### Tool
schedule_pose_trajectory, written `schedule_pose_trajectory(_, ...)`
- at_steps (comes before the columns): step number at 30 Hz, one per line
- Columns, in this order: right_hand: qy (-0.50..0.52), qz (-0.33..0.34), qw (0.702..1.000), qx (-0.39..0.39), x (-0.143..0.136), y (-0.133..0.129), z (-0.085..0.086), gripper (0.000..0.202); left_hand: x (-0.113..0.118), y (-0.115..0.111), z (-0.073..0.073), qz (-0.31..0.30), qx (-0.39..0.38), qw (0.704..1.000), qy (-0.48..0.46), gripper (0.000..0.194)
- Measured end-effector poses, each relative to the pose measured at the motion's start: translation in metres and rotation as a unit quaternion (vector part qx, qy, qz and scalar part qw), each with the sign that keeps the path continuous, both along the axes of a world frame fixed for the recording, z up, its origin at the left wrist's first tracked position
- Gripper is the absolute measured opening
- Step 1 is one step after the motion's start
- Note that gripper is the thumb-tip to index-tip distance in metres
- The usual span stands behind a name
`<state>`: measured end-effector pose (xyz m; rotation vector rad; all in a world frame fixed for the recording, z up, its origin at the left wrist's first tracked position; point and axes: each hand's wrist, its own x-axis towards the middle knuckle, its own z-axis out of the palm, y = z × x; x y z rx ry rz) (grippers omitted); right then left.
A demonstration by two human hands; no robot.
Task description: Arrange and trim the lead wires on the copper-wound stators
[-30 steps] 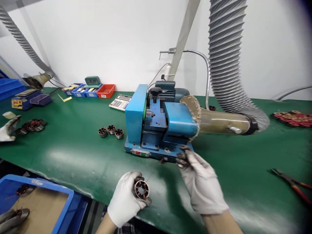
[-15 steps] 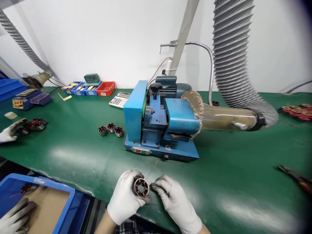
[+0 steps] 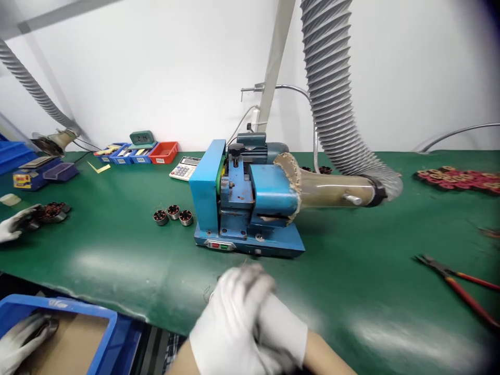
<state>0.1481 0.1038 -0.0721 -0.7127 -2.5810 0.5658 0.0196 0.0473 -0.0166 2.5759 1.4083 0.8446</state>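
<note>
My gloved left hand crosses over my gloved right hand at the front edge of the green bench. Both are smeared by motion, and the fingers overlap. The wound motor stator that the left hand held a moment earlier is hidden now. A thin loose wire shows just left of the left hand. Behind my hands stands a blue belt-driven machine with red and green buttons. Three small stators rest on the bench left of it.
Red-handled pliers lie at right, and pink-red ring parts behind them. A grey duct hose joins the machine. At left, a co-worker's gloved hands are at a blue bin and beside a stator pile.
My hands have come together, the left over the right, and the stator has gone out of sight. The view has turned right. The co-worker's hand in the bin now holds a stator.
</note>
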Motion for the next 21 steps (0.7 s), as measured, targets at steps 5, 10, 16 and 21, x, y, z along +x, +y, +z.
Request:
schedule_pose_trajectory(5,-0.009,-0.023,0.994,-0.11,0.001,0.0,-0.016,0.036,-0.037,0.013,-0.039,0.047,-0.296,0.954,0.013,0.068)
schedule_pose_trajectory(10,0.032,-0.036,0.964,-0.262,0.007,-0.004,-0.006,0.04,-0.045,0.005,-0.057,0.089,-0.329,0.933,-0.114,0.063)
schedule_pose_trajectory(16,0.058,0.017,0.931,-0.36,0.0,0.005,0.004,0.055,-0.042,0.008,-0.045,0.08,-0.352,0.926,-0.11,0.094)
schedule_pose_trajectory(21,0.033,0.059,0.953,-0.296,0.001,0.008,0.007,0.04,-0.042,0.008,-0.045,0.058,-0.322,0.942,-0.079,0.072)
